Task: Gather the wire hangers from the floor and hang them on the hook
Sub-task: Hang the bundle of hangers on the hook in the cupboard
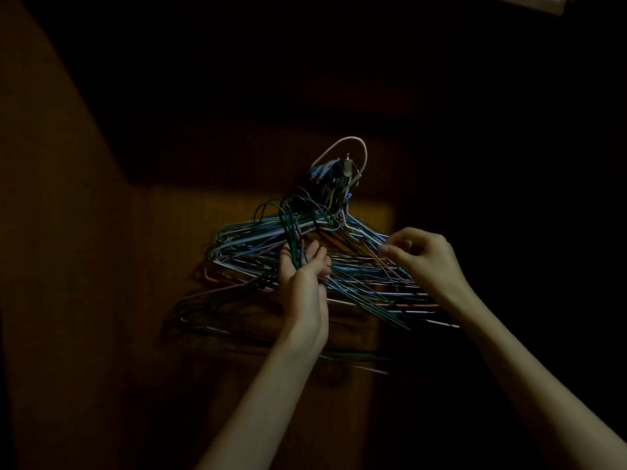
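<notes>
Two hands at a tangle of wire hangers in dim light

The left hand grips dark hanger necks; the right hand pinches a strand beside it. Above both, the wire hangers hang bunched on the hook against a wooden panel. No writing is legible.

readable text: none, way too dark for anything to show
wire hangers: plain coloured wire, no tags or printing I can make out
wooden surface behind them: bare, no stickers, numbers or signs
pale patch top right: blank, no lettering showing
</notes>
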The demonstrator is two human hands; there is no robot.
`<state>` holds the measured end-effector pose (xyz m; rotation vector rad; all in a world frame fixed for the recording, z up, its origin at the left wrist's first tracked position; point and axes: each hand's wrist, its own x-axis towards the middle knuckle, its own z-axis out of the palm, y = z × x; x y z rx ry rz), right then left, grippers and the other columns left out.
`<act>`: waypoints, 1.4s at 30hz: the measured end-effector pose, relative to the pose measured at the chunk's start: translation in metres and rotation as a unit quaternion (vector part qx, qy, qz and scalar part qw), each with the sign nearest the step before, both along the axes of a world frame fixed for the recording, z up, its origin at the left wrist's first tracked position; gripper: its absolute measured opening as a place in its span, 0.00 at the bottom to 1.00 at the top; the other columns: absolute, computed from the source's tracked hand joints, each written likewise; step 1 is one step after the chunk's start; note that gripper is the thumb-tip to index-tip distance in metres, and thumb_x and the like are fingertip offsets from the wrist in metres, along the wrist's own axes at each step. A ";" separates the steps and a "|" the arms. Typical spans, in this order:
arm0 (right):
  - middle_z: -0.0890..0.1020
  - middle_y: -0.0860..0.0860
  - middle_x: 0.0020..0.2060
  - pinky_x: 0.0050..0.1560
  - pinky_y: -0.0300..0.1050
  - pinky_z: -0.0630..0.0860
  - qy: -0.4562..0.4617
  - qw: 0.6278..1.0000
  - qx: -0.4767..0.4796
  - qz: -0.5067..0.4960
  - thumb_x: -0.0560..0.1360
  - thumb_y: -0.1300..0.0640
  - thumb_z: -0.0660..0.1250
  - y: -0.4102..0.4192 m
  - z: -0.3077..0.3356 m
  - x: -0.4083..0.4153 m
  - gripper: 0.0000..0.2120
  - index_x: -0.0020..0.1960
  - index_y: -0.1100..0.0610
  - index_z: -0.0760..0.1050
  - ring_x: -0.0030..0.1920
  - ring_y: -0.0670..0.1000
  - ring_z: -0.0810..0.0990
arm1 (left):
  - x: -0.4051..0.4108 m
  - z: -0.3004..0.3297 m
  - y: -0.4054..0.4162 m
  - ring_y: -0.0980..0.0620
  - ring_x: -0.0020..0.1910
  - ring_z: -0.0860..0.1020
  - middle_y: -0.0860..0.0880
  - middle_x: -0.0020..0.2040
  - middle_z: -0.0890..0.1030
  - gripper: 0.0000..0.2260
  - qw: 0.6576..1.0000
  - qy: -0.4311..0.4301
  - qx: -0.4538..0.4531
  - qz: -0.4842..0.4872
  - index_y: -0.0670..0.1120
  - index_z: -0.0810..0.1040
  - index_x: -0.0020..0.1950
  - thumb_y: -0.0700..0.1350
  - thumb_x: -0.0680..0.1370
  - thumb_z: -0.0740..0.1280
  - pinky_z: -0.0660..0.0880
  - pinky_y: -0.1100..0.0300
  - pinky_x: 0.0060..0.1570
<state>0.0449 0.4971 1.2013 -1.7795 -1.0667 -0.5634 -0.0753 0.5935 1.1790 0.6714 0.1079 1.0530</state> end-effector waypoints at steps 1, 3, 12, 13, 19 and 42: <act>0.74 0.46 0.31 0.31 0.34 0.67 -0.008 1.000 0.003 -0.005 0.72 0.55 0.71 0.000 0.001 0.003 0.05 0.40 0.55 0.78 0.33 0.45 0.72 | 0.001 0.000 0.000 0.42 0.67 0.71 0.36 0.67 0.71 0.36 1.000 0.001 0.002 0.000 0.45 0.50 0.77 0.21 0.73 0.51 0.68 0.54 0.65; 0.74 0.45 0.31 0.34 0.38 0.68 -0.013 1.000 0.009 -0.015 0.72 0.55 0.70 0.001 0.005 0.011 0.05 0.40 0.55 0.78 0.34 0.45 0.72 | 0.002 0.000 0.001 0.42 0.66 0.71 0.37 0.67 0.71 0.35 1.000 0.004 0.011 0.002 0.44 0.51 0.77 0.21 0.73 0.52 0.68 0.54 0.65; 0.77 0.49 0.34 0.39 0.53 0.75 0.003 0.998 -0.003 -0.069 0.73 0.49 0.69 0.018 0.005 0.038 0.06 0.41 0.52 0.79 0.39 0.52 0.77 | 0.005 -0.001 0.006 0.43 0.65 0.72 0.37 0.66 0.72 0.36 1.000 -0.001 0.012 0.002 0.45 0.49 0.77 0.22 0.74 0.52 0.68 0.55 0.63; 0.77 0.49 0.34 0.39 0.52 0.74 0.005 0.997 -0.007 -0.071 0.73 0.49 0.69 0.019 0.004 0.039 0.07 0.42 0.52 0.79 0.39 0.51 0.76 | 0.006 -0.001 0.007 0.43 0.65 0.72 0.37 0.66 0.72 0.36 1.000 0.000 0.012 0.003 0.45 0.49 0.77 0.22 0.73 0.52 0.68 0.56 0.62; 0.70 0.43 0.29 0.30 0.38 0.63 -0.032 0.993 -0.070 -0.092 0.75 0.50 0.67 0.022 0.004 0.037 0.07 0.42 0.53 0.77 0.32 0.43 0.69 | 0.012 -0.005 0.012 0.41 0.66 0.72 0.35 0.66 0.71 0.33 1.000 -0.003 0.006 0.000 0.42 0.56 0.76 0.21 0.73 0.51 0.69 0.54 0.64; 0.73 0.47 0.36 0.36 0.43 0.65 -0.045 0.982 -0.059 -0.173 0.73 0.44 0.68 0.043 -0.004 0.048 0.13 0.40 0.51 0.70 0.40 0.49 0.73 | 0.017 -0.012 0.022 0.44 0.67 0.71 0.38 0.67 0.72 0.34 0.999 0.025 0.042 0.003 0.44 0.56 0.76 0.22 0.73 0.51 0.69 0.56 0.63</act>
